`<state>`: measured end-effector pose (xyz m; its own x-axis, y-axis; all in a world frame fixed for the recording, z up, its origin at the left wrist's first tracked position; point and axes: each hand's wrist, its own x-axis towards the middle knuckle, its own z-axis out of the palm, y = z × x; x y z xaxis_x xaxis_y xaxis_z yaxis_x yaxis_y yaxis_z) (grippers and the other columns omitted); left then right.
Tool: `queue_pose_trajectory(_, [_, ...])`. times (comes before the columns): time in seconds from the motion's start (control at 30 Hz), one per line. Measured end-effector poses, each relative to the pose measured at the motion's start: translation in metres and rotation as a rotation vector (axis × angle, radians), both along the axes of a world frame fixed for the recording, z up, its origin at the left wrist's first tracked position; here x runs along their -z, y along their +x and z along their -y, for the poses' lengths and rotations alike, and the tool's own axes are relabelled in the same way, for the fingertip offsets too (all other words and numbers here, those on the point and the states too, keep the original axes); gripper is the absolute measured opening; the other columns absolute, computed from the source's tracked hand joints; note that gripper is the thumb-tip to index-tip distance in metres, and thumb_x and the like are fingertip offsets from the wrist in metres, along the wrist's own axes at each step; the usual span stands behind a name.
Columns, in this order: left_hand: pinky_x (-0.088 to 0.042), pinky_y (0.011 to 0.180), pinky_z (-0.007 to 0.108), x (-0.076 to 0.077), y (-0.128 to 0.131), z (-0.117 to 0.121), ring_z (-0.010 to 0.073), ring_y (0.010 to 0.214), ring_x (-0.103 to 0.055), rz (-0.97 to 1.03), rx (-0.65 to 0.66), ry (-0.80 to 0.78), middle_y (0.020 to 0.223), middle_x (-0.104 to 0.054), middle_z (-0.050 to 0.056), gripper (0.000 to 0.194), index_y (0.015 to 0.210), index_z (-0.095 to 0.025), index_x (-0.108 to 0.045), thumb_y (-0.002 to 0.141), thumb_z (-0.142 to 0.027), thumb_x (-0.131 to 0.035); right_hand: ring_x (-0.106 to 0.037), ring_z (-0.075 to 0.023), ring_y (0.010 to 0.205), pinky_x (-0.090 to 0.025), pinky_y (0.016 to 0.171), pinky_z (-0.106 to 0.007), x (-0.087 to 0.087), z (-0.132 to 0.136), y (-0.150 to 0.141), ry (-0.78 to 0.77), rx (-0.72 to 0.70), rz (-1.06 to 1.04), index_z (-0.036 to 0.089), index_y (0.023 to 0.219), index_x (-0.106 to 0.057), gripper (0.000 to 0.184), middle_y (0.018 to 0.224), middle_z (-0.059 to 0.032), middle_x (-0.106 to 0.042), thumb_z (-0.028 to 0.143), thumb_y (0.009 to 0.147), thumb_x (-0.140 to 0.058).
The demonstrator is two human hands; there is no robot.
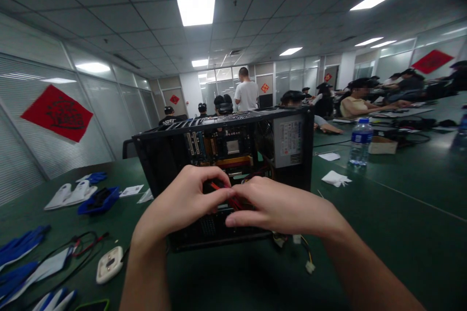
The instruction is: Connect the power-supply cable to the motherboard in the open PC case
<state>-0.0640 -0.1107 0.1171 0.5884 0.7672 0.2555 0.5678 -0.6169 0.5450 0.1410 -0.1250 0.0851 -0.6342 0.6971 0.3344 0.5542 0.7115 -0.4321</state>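
An open black computer case [241, 240] lies in front of me on the green table, its inside facing me. My left hand [186, 197] is closed in a pinch on a thin red cable [216, 186] at the opening. Right beside it, touching its fingertips, my right hand [273, 204] curls over the same red cable bundle, thumb apart below. Its inner fingers are partly hidden. Behind the hands are the motherboard [232, 146] and, upper right, the power supply [288, 141]. Loose white cable connectors [310, 267] hang out at the case's lower right.
On the left are blue gloves [22, 243], a blue tray [98, 200] with dark parts, cables and a white device [110, 264]. A water bottle [360, 142], a tissue [335, 179] and a small box [382, 146] stand on the right. Several people are farther back.
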Motion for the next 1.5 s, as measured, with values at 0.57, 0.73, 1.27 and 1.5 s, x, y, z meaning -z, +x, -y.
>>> queue_pose_trajectory(0.57, [-0.050, 0.104, 0.038, 0.008, 0.026, 0.010, 0.0268, 0.119, -0.062, 0.236, 0.219, 0.134, 0.132, -0.066, 0.009, 0.054, 0.133, -0.021, -0.061, 0.082, -0.033, -0.076, -0.051, -0.0129, 0.053, -0.037, 0.048, -0.024, -0.016, 0.032, 0.016, 0.267, 0.177, -0.493, 0.022, 0.080, -0.069, 0.033, 0.062, -0.0003, -0.061, 0.049, 0.095, -0.059])
queue_pose_trajectory(0.73, [-0.046, 0.108, 0.038, 0.010, 0.032, 0.013, 0.0280, 0.128, -0.057, 0.245, 0.283, 0.208, 0.143, -0.058, 0.010, 0.063, 0.141, -0.022, -0.053, 0.084, -0.035, -0.075, -0.053, -0.0125, 0.059, -0.040, 0.053, -0.023, -0.015, 0.029, 0.006, 0.140, 0.065, -0.464, 0.015, 0.068, -0.064, 0.049, 0.064, -0.0020, -0.060, 0.055, 0.095, -0.055])
queue_pose_trajectory(1.27, [-0.052, 0.070, 0.024, 0.015, 0.032, 0.008, 0.0152, 0.077, -0.064, 0.368, 0.144, 0.230, 0.088, -0.073, 0.002, 0.042, 0.127, -0.020, -0.069, 0.086, -0.029, -0.072, -0.072, -0.0212, 0.080, -0.058, 0.066, -0.027, -0.010, 0.008, -0.003, -0.120, -0.081, -0.816, 0.020, 0.090, -0.079, 0.050, 0.086, -0.0075, -0.075, 0.064, 0.092, -0.056])
queue_pose_trajectory(1.5, [-0.047, 0.063, 0.021, 0.017, 0.020, -0.002, 0.0105, 0.065, -0.056, 0.330, 0.177, 0.290, 0.071, -0.059, -0.004, 0.050, 0.138, -0.021, -0.062, 0.088, -0.026, -0.068, -0.074, -0.0232, 0.076, -0.060, 0.056, -0.028, -0.005, -0.001, -0.004, -0.306, -0.150, -0.933, 0.019, 0.100, -0.079, 0.059, 0.087, -0.0111, -0.077, 0.072, 0.086, -0.056])
